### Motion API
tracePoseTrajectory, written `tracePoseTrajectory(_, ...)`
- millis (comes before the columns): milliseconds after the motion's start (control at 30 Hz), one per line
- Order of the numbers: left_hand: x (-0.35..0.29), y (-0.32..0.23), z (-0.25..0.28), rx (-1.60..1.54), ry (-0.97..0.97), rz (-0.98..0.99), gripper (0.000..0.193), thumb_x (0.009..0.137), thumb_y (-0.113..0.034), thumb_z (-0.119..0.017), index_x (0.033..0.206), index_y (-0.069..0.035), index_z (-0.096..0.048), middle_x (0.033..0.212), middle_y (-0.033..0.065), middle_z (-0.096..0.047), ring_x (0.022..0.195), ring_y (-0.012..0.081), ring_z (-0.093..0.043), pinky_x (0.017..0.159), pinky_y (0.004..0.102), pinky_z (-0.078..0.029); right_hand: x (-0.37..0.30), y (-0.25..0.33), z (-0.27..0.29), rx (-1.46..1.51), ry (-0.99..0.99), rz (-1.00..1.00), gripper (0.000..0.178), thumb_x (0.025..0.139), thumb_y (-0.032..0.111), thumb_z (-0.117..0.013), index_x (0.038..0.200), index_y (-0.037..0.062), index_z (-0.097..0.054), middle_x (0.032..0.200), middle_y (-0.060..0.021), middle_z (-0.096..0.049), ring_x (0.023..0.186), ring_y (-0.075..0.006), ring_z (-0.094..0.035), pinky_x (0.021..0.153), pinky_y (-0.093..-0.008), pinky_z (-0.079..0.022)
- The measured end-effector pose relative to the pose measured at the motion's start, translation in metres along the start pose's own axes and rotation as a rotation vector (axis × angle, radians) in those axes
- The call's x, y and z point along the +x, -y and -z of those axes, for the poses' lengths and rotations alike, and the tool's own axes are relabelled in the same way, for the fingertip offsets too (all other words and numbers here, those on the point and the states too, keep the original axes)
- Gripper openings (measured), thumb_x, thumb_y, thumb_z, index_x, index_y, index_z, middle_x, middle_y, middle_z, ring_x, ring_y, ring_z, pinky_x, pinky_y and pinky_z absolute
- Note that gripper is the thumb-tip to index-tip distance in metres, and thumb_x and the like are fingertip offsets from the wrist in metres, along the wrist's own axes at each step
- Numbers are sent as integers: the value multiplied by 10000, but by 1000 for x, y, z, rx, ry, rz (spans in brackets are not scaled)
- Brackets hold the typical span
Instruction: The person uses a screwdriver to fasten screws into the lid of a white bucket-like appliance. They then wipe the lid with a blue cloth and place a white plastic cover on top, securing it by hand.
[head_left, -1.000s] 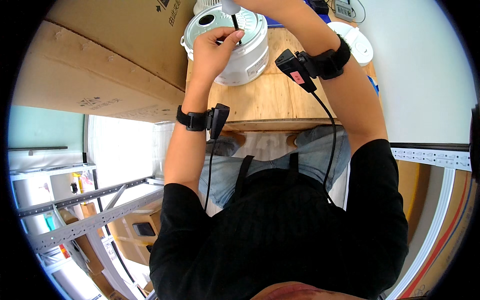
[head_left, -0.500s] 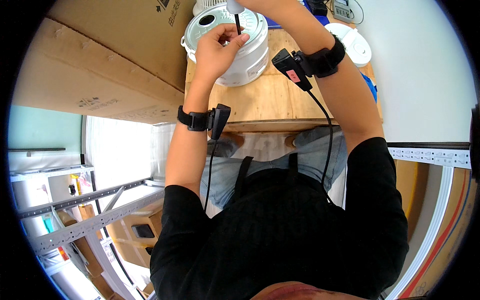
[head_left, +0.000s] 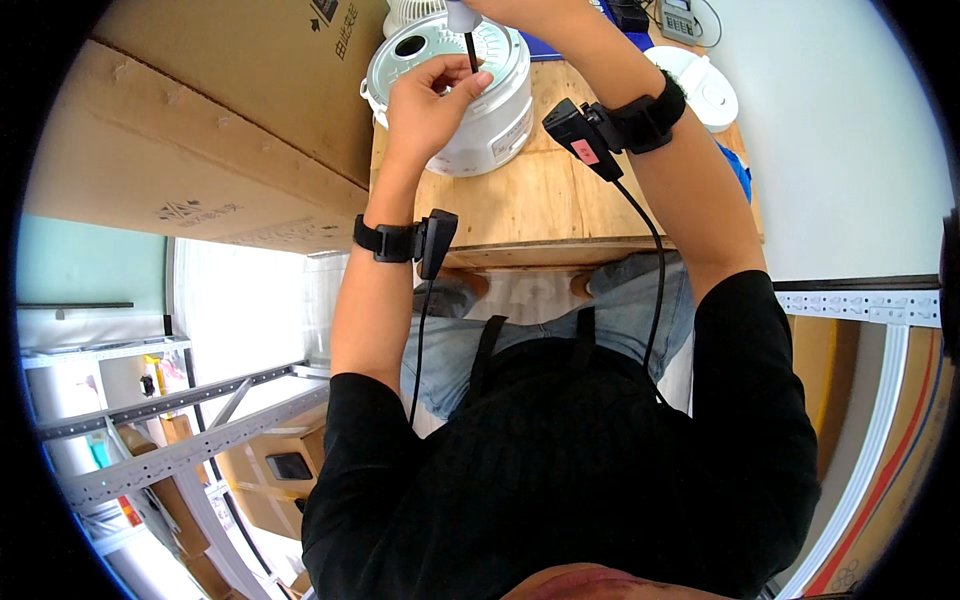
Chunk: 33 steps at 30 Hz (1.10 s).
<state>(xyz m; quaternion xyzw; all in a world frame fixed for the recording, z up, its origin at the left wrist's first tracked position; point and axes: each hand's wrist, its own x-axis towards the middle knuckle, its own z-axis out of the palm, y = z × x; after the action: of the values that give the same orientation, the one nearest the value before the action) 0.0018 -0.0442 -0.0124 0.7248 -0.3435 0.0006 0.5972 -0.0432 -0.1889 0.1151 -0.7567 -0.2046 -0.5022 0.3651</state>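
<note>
A round white appliance body (head_left: 488,145), shaped like a rice cooker, stands on the wooden table. Its pale green top (head_left: 440,33) has a round dark hole and slots. My right hand (head_left: 520,12), cut off by the upper edge, is closed round the grey handle of a screwdriver (head_left: 471,48). The dark shaft points down at the appliance's top. There, my left hand (head_left: 428,105) pinches the low end of the shaft between thumb and fingers. The tip is hidden behind them, and so is any screw.
Right of the appliance lie a round white lid-like part (head_left: 705,88) and something blue (head_left: 738,175). A grey handheld device (head_left: 678,20) with a cable sits farther back. Large cardboard boxes (head_left: 200,120) border the table's left. Cables hang from both wristbands. A metal shelf frame (head_left: 200,440) stands lower left.
The screwdriver's handle has shifted slightly left, together with both hands. The whole view has moved a little. Both grips stay as they were.
</note>
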Motion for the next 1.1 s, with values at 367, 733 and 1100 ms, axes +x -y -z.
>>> tracePoseTrajectory(367,0,1,3,-22,50,-1,206,867,-205,-737,956,-20,-752,771,39,-723,704,72,-620,672,223,-492,2,-2,3,515,134,-399,392,840,175,-724,1135,14,-521,881,-113,-598,809,-206,-592,734,-347,-496)
tracePoseTrajectory(733,4,2,3,60,24,64,225,859,-212,-746,979,-21,-752,776,28,-723,681,62,-602,637,214,-475,-1,2,6,556,166,-396,453,823,118,-724,1205,31,-497,982,-133,-612,856,-195,-604,737,-326,-495)
tracePoseTrajectory(1100,3,-13,2,3,35,87,206,891,-138,-717,1021,22,-726,864,42,-720,801,91,-626,736,225,-490,-1,-7,-4,-36,-41,-87,516,749,160,-789,1164,19,-515,983,-186,-585,823,-323,-596,755,-344,-492)
